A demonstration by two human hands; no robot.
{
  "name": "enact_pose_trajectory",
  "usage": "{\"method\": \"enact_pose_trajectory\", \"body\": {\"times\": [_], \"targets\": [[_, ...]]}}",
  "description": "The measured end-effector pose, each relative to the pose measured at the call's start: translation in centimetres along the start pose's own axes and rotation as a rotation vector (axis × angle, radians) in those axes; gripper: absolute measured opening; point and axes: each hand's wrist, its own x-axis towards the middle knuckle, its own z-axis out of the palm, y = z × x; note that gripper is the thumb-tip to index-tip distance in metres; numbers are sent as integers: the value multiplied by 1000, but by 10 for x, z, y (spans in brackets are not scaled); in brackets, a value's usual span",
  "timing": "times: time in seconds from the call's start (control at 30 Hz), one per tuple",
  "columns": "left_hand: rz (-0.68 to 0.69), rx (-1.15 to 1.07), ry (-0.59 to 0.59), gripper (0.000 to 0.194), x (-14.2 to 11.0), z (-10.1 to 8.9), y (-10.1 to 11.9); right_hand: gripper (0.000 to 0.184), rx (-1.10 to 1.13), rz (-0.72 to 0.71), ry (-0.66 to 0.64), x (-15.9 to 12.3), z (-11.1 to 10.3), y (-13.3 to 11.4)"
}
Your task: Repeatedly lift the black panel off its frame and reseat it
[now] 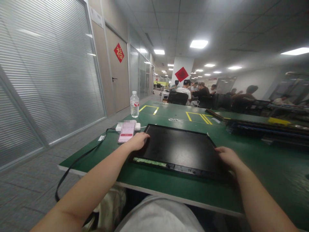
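Green tabletop [154, 181] bears the black screen panel [181, 145], dark face up; whether it lies fully flat, I cannot tell. Holding it steady by both sides looks like the step in hand. My left hand [138, 142] has its fingers pinching the left edge, my right hand [228, 156] the right, the undersides hidden. Any shift would, I judge, need even force, minding the bottle [134, 104], the phone [126, 132] and the exposed circuit strip [149, 161] along the near edge.
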Motion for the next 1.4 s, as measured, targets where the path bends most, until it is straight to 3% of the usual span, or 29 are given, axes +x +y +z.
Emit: {"method": "enact_pose_trajectory", "body": {"times": [0.17,0.47,0.73,1.0,1.4], "targets": [[-38,-83,30,56,1,0,-5,36,-6,-9,17,1,-1,2],[-71,-201,-36,74,-2,-7,-3,35,-5,-6,44,2,1,3],[-153,-236,29,56,-2,-8,-2,35,10,3,67,-1,2,0],[-120,-245,68,40,0,-1,-8,38,-15,6,53,0,2,0],[-153,-213,67,38,-2,-7,0,42,5,11,33,2,4,1]]}}
